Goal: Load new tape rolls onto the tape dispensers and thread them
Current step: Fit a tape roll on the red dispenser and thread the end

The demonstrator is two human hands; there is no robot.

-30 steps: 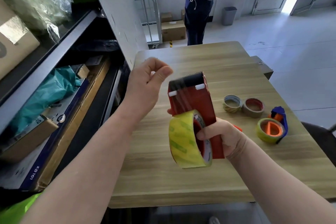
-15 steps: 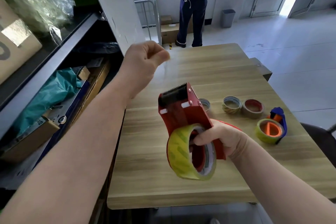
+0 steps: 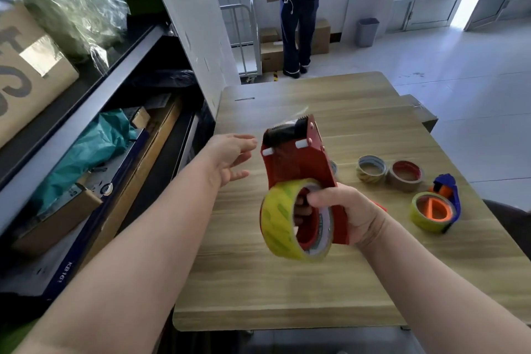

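My right hand (image 3: pixel 343 214) grips a red tape dispenser (image 3: pixel 298 165) above the wooden table (image 3: pixel 287 290), fingers curled into the core of the yellow tape roll (image 3: pixel 280 221) mounted on it. A clear strip of tape runs up over the dispenser's roller to the toothed blade at the top. My left hand (image 3: pixel 232 159) hovers just left of the dispenser with fingers spread, holding nothing. On the table at the right lies a blue and orange dispenser (image 3: pixel 439 204) loaded with a yellow roll.
Two used tape cores (image 3: pixel 372 171) (image 3: pixel 406 175) sit on the table behind the red dispenser. Metal shelving (image 3: pixel 86 100) with boxes and bags stands along the left. A person (image 3: pixel 297 8) stands by a cart and cardboard boxes beyond the table's far end.
My left hand was raised and pinched above the dispenser; it has dropped beside it with fingers spread. The dispenser has turned so the blade points away.
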